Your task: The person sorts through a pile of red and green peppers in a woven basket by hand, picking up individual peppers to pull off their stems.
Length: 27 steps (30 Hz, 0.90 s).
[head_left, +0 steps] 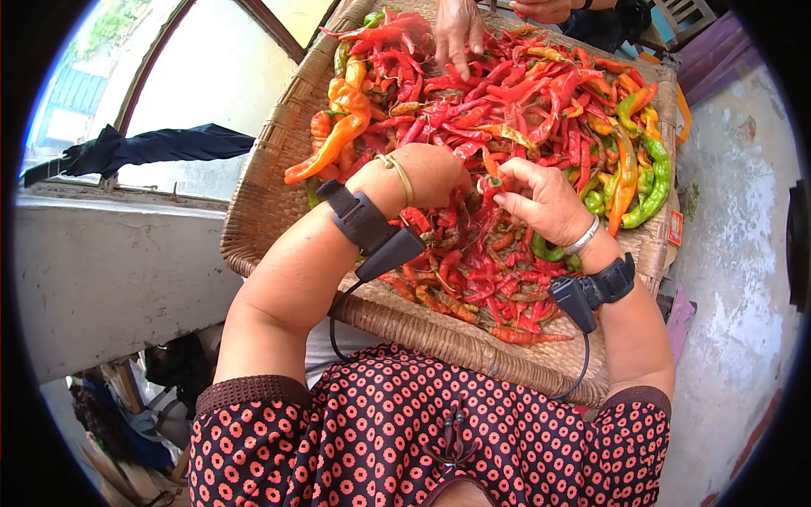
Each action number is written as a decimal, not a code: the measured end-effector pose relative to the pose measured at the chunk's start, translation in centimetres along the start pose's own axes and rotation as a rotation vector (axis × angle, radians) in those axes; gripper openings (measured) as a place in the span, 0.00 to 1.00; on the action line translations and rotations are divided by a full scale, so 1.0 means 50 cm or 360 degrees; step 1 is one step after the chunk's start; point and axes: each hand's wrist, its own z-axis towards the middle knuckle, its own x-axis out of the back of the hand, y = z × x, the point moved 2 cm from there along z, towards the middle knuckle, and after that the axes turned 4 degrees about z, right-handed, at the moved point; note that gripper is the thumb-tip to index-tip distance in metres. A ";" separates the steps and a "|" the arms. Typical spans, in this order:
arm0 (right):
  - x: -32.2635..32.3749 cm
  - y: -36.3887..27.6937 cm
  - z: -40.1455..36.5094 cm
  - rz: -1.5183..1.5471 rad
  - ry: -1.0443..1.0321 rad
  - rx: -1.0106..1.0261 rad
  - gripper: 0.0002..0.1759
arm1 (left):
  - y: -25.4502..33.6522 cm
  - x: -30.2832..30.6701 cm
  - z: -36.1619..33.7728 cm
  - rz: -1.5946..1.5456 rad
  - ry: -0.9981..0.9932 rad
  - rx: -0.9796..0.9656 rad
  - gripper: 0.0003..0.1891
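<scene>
Red peppers [473, 110] lie heaped over a woven basket tray [253, 194]. Between thumb and fingers, my right hand [541, 200] pinches a small red pepper [490, 188] by its stem end. My left hand [427, 176] is beside it, over the pile, with the fingers curled down and mostly hidden behind the back of the hand; what they hold, if anything, does not show. Orange peppers [345, 127] lie at the tray's left, and green peppers [655, 182] at its right side.
Across the tray, another person's hand [459, 34] reaches into the peppers, with that person's second hand [545, 8] near it. A dark folded umbrella [177, 145] lies by the window at left. A wall ledge [118, 279] runs along the left.
</scene>
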 end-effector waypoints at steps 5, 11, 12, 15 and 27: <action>0.003 0.003 0.000 0.0049 0.0003 -0.0135 0.10 | 0.005 -0.017 0.010 0.0151 -0.0033 0.0027 0.14; 0.009 0.030 0.004 -0.0023 0.0102 -0.0159 0.11 | 0.006 -0.021 0.017 0.0201 -0.0061 -0.0071 0.09; 0.010 0.031 0.004 -0.0024 0.0101 -0.0159 0.11 | 0.003 -0.011 0.010 0.0201 -0.0060 -0.0070 0.09; 0.010 0.033 0.004 -0.0165 0.0145 0.0006 0.11 | -0.020 0.021 -0.010 -0.0296 0.0211 -0.0222 0.07; 0.003 0.025 0.002 -0.0488 0.0021 0.0255 0.11 | 0.002 -0.022 0.011 0.0112 -0.0008 -0.0110 0.14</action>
